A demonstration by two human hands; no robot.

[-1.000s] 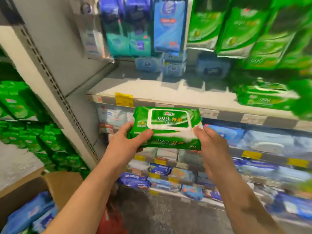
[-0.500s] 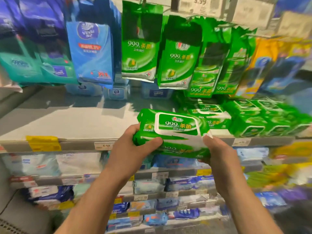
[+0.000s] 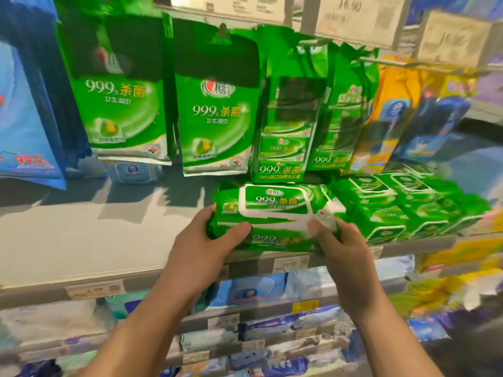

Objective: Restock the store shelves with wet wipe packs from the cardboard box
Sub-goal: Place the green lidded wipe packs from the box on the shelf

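Both hands, the left hand (image 3: 202,242) and right hand (image 3: 341,247), grip a green wipe pack (image 3: 275,213) at the shelf (image 3: 81,240) front edge. Stacked green packs (image 3: 402,205) lie just right of it; hanging green pouches (image 3: 217,104) crowd above.

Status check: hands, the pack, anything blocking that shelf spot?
Left hand and right hand both grip green wipe pack at its ends. Pack at shelf front edge, beside stocked green packs. Hanging green pouches overhead; nothing blocking.
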